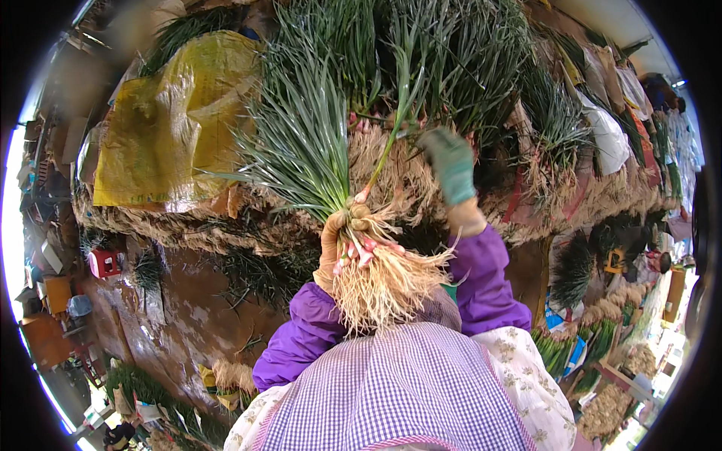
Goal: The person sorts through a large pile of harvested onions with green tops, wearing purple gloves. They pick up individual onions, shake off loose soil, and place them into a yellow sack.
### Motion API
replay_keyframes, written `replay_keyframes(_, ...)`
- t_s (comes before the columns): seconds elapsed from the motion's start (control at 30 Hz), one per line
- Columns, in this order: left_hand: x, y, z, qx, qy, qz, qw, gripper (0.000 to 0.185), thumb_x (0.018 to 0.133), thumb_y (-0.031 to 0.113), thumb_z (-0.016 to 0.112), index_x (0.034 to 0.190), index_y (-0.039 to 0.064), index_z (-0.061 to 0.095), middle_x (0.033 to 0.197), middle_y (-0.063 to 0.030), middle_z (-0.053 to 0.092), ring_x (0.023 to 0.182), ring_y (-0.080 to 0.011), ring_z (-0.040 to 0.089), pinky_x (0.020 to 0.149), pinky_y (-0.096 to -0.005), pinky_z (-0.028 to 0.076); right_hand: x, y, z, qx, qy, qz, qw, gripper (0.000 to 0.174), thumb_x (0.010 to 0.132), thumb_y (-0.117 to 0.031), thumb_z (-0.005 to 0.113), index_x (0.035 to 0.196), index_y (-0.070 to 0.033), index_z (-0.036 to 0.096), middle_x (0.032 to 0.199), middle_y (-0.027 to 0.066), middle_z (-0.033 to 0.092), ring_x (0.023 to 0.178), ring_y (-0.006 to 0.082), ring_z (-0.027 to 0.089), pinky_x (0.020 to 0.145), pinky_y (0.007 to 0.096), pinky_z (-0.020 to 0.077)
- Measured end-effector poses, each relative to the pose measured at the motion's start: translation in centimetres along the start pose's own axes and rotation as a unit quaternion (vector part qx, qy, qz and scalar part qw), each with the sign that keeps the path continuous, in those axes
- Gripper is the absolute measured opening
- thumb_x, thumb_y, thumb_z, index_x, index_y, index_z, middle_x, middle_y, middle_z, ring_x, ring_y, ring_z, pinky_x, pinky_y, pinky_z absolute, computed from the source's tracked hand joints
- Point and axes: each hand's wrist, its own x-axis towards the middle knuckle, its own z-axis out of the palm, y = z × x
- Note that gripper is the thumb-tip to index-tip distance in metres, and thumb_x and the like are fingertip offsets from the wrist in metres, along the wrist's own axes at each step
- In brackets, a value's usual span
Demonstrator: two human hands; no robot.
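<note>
My left hand [334,245], in a tan glove, grips a bunch of young green garlic [318,163] just above its pinkish bulbs. The long dark leaves fan up and left, and the pale roots [383,290] hang toward my lap. One separate stalk [385,151] slants upward from the fingers of that hand. My right hand [449,160], in a green glove, is raised beside this stalk, before the heap of garlic plants [459,62]. Its fingers are blurred, and whether they hold anything is unclear.
A yellow woven sack [175,121] covers the heap on the left. White sacking [604,135] lies on the right side. Loose leaves [265,273] litter the wet brown floor [192,315]. A red plastic stool [104,263] stands at left; bundled plants [601,318] lie at right.
</note>
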Motion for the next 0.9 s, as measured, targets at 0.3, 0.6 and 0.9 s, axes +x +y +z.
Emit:
replay_keyframes(0.3, 0.7, 0.5, -2.6, 0.118, 0.088, -0.031, 0.989, 0.026, 0.092, 0.015, 0.055, 0.114, 0.002, 0.05, 0.087, -0.0101, 0.063, 0.066, -0.0281, 0.068, 0.048, -0.0398, 0.056, -0.6, -0.6, -4.8, -0.523, -0.244, -0.07, 0.813, 0.052, 0.091, -0.045, 0.048, 0.13, -0.012, 0.052, 0.107, 0.0165, 0.066, 0.099, 0.0339, 0.064, 0.089, 0.04, 0.0499)
replay_keyframes(0.6, 0.7, -0.6, -3.9, 0.237, 0.165, -0.07, 0.955, 0.025, 0.092, 0.017, 0.054, 0.104, -0.005, 0.057, 0.067, -0.0213, 0.063, 0.065, -0.0362, 0.068, 0.053, -0.0431, 0.056, -4.3, 7.4, 2.0, -0.061, -0.089, -0.126, 0.986, 0.02, 0.092, -0.02, 0.056, 0.102, -0.006, 0.067, 0.087, 0.0086, 0.069, 0.072, 0.0148, 0.062, 0.064, 0.025, 0.052)
replay_keyframes(0.9, 0.6, -0.3, -6.7, 0.234, 0.142, -0.089, 0.958, 0.024, 0.09, 0.015, 0.055, 0.101, -0.006, 0.058, 0.062, -0.0145, 0.061, 0.067, -0.0314, 0.067, 0.052, -0.041, 0.056, -6.9, 5.9, 3.0, -0.179, -0.091, -0.077, 0.977, 0.047, 0.092, -0.034, 0.06, 0.126, -0.003, 0.056, 0.103, 0.0123, 0.069, 0.09, 0.0235, 0.065, 0.081, 0.0309, 0.0527)
